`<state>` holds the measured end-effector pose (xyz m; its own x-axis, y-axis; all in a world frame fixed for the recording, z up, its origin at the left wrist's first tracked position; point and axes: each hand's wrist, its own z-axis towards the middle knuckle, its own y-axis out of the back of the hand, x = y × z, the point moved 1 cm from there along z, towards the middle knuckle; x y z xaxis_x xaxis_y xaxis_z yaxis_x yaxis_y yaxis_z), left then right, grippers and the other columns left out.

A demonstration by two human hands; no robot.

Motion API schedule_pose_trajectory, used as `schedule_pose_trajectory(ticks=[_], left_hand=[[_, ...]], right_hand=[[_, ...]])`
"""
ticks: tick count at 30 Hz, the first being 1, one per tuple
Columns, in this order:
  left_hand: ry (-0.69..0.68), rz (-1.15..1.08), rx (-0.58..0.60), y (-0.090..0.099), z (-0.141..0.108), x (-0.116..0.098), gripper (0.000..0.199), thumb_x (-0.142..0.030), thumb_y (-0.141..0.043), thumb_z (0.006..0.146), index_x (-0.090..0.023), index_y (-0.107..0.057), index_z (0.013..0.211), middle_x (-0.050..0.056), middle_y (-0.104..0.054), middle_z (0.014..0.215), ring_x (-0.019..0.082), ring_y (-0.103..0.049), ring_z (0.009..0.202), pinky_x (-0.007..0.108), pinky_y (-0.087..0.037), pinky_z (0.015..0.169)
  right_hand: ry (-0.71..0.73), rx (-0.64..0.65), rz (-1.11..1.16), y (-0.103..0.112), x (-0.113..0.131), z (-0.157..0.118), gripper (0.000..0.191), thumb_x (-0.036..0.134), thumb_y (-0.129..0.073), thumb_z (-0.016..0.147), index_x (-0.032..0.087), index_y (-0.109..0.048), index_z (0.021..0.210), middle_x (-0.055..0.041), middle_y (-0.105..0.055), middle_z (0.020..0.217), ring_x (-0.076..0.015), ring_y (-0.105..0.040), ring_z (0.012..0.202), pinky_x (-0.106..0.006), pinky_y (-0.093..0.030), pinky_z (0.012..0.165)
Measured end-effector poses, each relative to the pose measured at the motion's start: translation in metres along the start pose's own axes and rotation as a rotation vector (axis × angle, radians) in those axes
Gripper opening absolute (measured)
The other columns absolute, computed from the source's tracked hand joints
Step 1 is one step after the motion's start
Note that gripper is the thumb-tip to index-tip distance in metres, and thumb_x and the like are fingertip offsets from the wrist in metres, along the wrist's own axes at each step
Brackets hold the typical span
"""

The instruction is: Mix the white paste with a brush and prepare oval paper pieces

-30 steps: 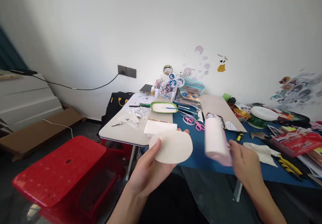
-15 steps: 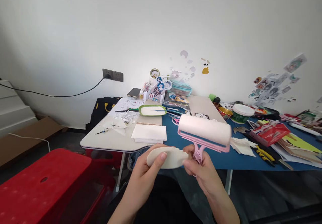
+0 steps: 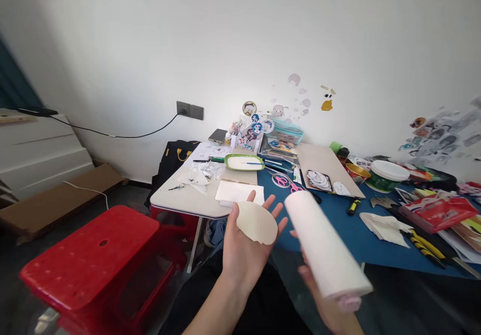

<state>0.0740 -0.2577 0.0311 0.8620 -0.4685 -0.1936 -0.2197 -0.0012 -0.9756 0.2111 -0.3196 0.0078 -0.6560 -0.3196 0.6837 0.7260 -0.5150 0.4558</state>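
My left hand (image 3: 246,255) is turned palm up with its fingers spread. A flat, cream-coloured oval piece of card (image 3: 257,222) with a ragged lower edge rests on that palm, against the thumb. My right hand (image 3: 315,285) grips a lint roller (image 3: 325,247) by its handle, which is mostly hidden behind the wide white roll. The roll slants down to the right, beside the oval piece and apart from it. A bit of pink plastic shows at the roll's lower end.
A green-rimmed tray (image 3: 244,162) with a brush and folded white paper (image 3: 233,192) lie on the white table. Scissors (image 3: 281,180), a white-lidded tub (image 3: 387,174), a tissue (image 3: 383,227) and yellow-black pliers (image 3: 424,242) lie on the blue surface. A red stool (image 3: 93,255) stands at left.
My left hand has turned palm up and its fingers have spread under the oval piece. The lint roller has swung from nearly level to a steep slant, lower and farther right. The view has shifted left.
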Motion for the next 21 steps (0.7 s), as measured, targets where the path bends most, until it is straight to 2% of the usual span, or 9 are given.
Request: schedule_pose_trajectory(ticks=[3,6,8,13,19,21], left_hand=[[-0.013,-0.045,0.137,0.006,0.001,-0.007,0.067,-0.061,-0.040,0.084,-0.028,-0.026,0.141,0.016,-0.047,0.137,0.034,-0.044,0.124,0.052,-0.028,0.104],[-0.007,-0.056,0.195,0.010,0.001,-0.009,0.070,-0.066,-0.035,0.083,-0.027,-0.029,0.141,0.013,-0.044,0.140,0.034,-0.040,0.128,0.050,-0.024,0.107],[-0.006,-0.042,0.184,0.011,0.000,-0.007,0.062,-0.060,-0.032,0.087,-0.030,-0.029,0.141,0.009,-0.044,0.141,0.032,-0.040,0.128,0.049,-0.022,0.107],[0.067,0.005,0.180,0.010,-0.002,-0.005,0.050,-0.047,-0.032,0.093,-0.035,-0.026,0.141,0.006,-0.050,0.136,0.026,-0.047,0.123,0.042,-0.026,0.105],[0.067,-0.069,0.082,0.018,0.000,-0.012,0.048,-0.050,-0.037,0.090,-0.034,-0.040,0.135,0.004,-0.046,0.139,0.030,-0.046,0.123,0.045,-0.032,0.102],[0.101,-0.081,0.070,0.019,0.001,-0.008,0.050,-0.050,-0.041,0.089,-0.032,-0.042,0.135,0.006,-0.048,0.136,0.029,-0.049,0.119,0.040,-0.037,0.097]], right_hand=[[0.040,0.027,-0.067,0.015,0.002,-0.004,0.038,0.047,-0.033,0.091,0.019,-0.059,0.095,-0.0053,-0.060,0.068,-0.0182,-0.057,0.056,-0.027,-0.045,0.048],[0.116,0.140,-0.301,0.014,0.005,-0.007,0.028,0.032,-0.030,0.094,0.019,-0.055,0.094,-0.0042,-0.058,0.070,-0.0162,-0.057,0.059,-0.024,-0.044,0.050],[0.177,0.179,-0.457,0.002,0.009,-0.008,0.028,0.030,-0.028,0.095,0.019,-0.054,0.094,-0.0042,-0.057,0.070,-0.0163,-0.057,0.059,-0.024,-0.042,0.049],[0.231,0.111,-0.616,-0.029,0.017,-0.003,0.031,0.032,-0.025,0.096,0.020,-0.050,0.082,-0.0025,-0.055,0.063,-0.0160,-0.056,0.053,-0.023,-0.037,0.045],[0.285,0.141,-0.662,-0.029,0.007,-0.006,0.034,0.032,-0.023,0.097,0.020,-0.051,0.082,-0.0009,-0.056,0.059,-0.0148,-0.057,0.049,-0.022,-0.035,0.041],[0.283,0.135,-0.668,-0.026,0.003,-0.007,0.034,0.033,-0.023,0.097,0.020,-0.053,0.085,-0.0018,-0.058,0.061,-0.0152,-0.059,0.051,-0.022,-0.038,0.042]])
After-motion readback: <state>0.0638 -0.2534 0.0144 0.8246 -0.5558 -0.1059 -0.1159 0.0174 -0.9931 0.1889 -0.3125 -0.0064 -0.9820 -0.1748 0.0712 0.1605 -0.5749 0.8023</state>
